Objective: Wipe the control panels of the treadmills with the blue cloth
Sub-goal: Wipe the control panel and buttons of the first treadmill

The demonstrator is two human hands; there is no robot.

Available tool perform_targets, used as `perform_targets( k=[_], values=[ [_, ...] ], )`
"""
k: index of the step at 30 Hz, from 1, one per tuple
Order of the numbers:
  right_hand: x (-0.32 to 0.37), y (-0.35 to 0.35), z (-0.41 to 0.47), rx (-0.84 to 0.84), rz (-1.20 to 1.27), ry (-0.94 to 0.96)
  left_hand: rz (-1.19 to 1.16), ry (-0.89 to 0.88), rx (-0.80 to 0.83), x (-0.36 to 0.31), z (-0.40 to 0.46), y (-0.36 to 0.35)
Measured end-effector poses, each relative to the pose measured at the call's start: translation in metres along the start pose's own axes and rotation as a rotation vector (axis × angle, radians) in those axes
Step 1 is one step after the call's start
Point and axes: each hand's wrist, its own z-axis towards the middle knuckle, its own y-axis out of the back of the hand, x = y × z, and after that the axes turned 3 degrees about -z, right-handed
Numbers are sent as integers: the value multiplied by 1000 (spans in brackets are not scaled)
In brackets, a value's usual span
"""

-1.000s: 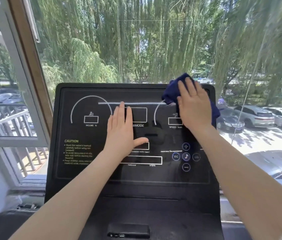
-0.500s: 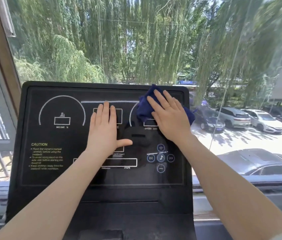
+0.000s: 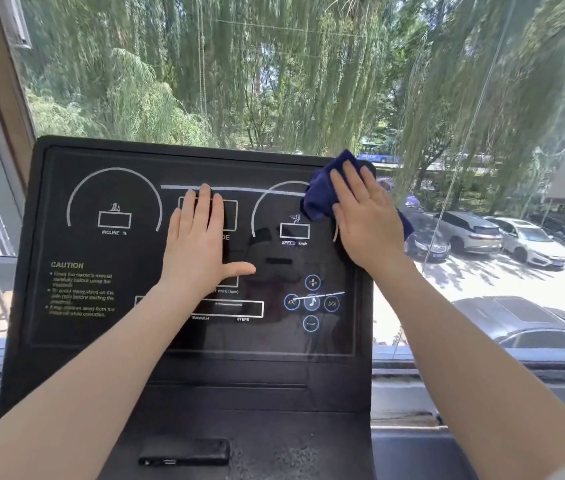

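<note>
sunlit window (image 3: 274, 81) facing willows (image 3: 308, 64), parked cars (image 3: 516, 237).

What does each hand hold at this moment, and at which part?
Neither hand grips anything. The right hand presses the blue cloth flat against the control panel's upper right corner; the left hand rests open on its middle.

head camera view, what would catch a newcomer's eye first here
The black treadmill control panel fills the middle, with two bare hands on it. The right hand presses a blue cloth flat against the panel's upper right corner, while the left hand lies flat near the centre. Behind, a big window shows willow trees and parked cars.
</note>
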Motion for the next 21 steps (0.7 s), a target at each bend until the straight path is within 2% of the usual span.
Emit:
perform_targets(
  k=[3, 10, 12, 17, 19, 21],
  values=[
    [4, -2, 0, 11, 42, -32, -16, -5, 5, 0, -1, 1],
    [6, -2, -47, 71, -76, 311, -19, 4, 8, 2, -1, -2],
    [-3, -2, -31, 58, -72, 267, -17, -4, 6, 2, -1, -2],
    [20, -6, -2, -9, -4, -115, -26, 6, 14, 1, -1, -2],
    [45, -12, -12, -19, -4, -113, -42, 4, 9, 1, -1, -3],
    [76, -18, -32, -13, 0, 16, -59, -2, 0, 1, -1, -4]
  ],
)
